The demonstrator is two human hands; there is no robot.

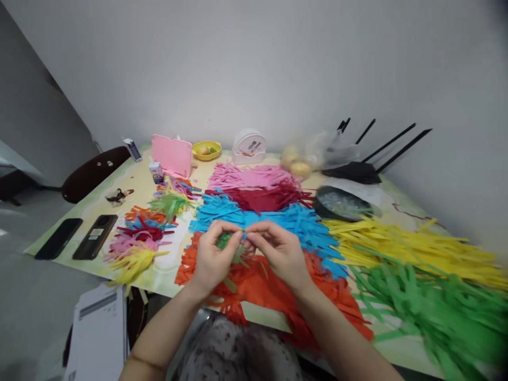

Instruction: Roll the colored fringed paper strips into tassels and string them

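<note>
Pinching at close quarters now, both hands over the table (164, 278), just in from the middle of its front edge! The left hand (212, 259) has its fingers curled round a small green tassel (224, 241), clamped against the thumb. Across from it, the right hand (280, 251) brings thumb and finger together, seemingly closed on the tassel's top end; exactly what sits between those tips is too small to tell. Below lies the orange paper (273, 288) along the front edge, with the blue paper (260, 218) beyond it.

Delicate stuff, this. I'd say the left hand wants to hold firm, close to the gathered end, while the right does the fine turning, tight but gentle, since thin paper like this could tear under a hard pull. Best keep the loose strips hanging free, clear of the fingertips. And mind the forearms: that orange fringe could easily be dragged. Over by the left edge, the small tassels (138, 260) spread in loose rows, a handy guide for matching size!
</note>
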